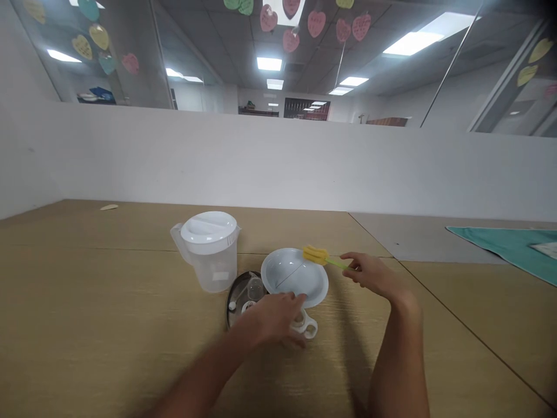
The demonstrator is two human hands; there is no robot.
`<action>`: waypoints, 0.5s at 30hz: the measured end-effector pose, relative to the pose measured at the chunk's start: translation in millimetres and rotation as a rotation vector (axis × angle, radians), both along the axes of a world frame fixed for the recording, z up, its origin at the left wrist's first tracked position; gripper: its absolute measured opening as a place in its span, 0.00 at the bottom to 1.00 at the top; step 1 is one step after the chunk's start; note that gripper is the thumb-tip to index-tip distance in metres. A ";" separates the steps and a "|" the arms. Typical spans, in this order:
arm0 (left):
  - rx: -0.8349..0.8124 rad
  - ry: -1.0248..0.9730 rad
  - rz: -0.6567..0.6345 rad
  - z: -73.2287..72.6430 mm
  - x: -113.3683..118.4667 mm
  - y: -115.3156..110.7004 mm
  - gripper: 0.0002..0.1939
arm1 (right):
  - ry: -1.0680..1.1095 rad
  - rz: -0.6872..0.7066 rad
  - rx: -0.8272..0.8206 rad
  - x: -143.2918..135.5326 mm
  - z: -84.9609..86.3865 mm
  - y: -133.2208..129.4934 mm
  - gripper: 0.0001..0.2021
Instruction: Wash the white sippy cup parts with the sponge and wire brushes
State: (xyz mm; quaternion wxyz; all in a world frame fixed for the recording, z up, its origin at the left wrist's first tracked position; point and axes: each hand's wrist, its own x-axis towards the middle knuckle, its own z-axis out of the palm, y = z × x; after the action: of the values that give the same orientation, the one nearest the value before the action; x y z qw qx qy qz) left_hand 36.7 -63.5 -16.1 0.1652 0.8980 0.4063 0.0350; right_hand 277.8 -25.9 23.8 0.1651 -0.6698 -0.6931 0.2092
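Observation:
A yellow sponge brush [315,255] with a green handle is in my right hand [369,274], its fingers closed on the handle; the sponge head is over the right rim of a white bowl [300,278]. My left hand [276,319] is at the near side of the bowl, thumb and fingers apart, over a white ringed utensil [310,328] that it partly hides. Whether it touches the bowl or the utensil is unclear. Left of the bowl lies a round metal tray [234,290] with small clear and white items, partly covered by my left hand.
A clear plastic pitcher [214,261] with a white lid stands behind and left of the tray. A teal cloth [513,247] lies at the far right. A small pale piece [109,207] rests at the back left, before a white wall [261,162].

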 end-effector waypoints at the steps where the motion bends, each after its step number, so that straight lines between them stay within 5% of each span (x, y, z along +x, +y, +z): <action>1: 0.001 0.039 -0.018 -3.9 3.4 -0.3 0.34 | -0.006 0.002 0.018 -0.5 0.0 -0.9 0.20; 5: 0.064 0.134 -0.038 -4.6 8.1 -2.3 0.29 | 0.004 -0.002 0.108 0.1 -0.3 -2.7 0.19; 10: 0.011 -0.061 -0.119 32.5 -5.5 -9.7 0.26 | 0.069 -0.032 0.303 6.3 6.2 -7.7 0.17; 15: 0.149 -0.319 0.085 58.0 -24.8 -3.5 0.26 | 0.235 -0.148 0.489 6.2 17.6 -21.2 0.18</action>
State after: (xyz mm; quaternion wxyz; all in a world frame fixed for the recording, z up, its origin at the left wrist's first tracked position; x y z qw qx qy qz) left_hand 11.8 -66.9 41.9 0.1587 0.8728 0.4089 0.2138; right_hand 284.0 -47.1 41.4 0.4159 -0.6300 -0.6482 0.0997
